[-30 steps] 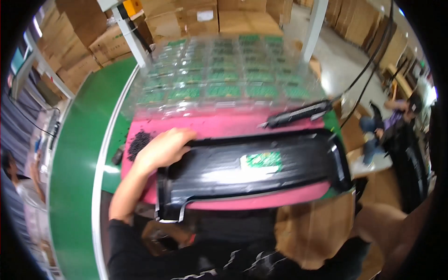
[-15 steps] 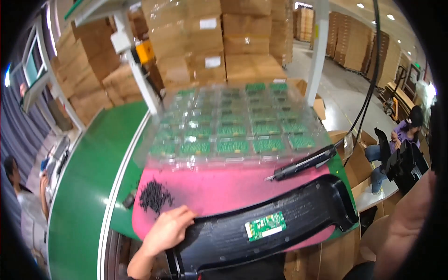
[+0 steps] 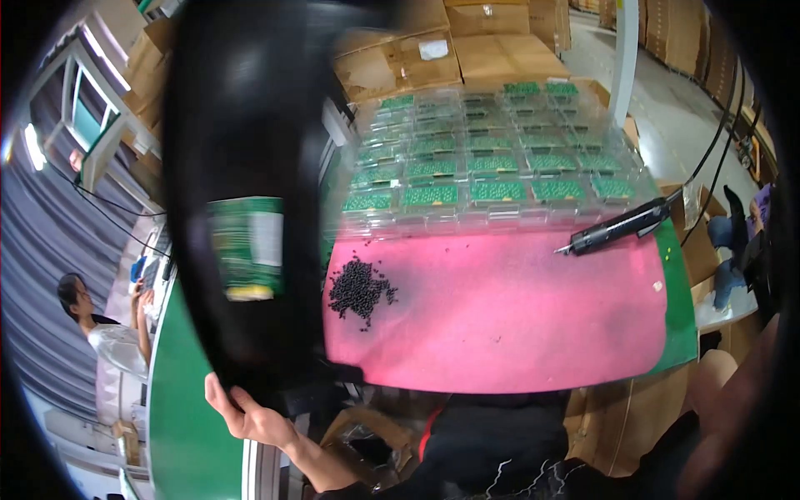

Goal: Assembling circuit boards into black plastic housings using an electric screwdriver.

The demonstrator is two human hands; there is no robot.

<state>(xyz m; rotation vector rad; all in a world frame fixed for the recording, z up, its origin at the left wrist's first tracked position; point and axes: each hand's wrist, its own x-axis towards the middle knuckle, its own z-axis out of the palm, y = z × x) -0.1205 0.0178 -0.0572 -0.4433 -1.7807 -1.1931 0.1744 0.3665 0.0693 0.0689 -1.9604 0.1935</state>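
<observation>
My left hand is closed round the lower end of a long black plastic panel, which stands on end at the left, blurred by motion. A green circuit board with a white label lies against the panel's inner face. At the right edge there is bare skin of an arm; my right hand itself is outside the picture. On the pink mat a heap of small black screws lies at the left. A black electric screwdriver rests at the mat's far right corner, apart from my hands.
Clear plastic trays of green circuit boards are stacked behind the mat. Cardboard boxes stand beyond them. A green conveyor belt runs at the left, with a seated person past it. Black cables hang at the right.
The black panel, lying across the mat before, has been lifted and swung upright to the left by my left hand, carrying the circuit board along. The view has shifted too.
</observation>
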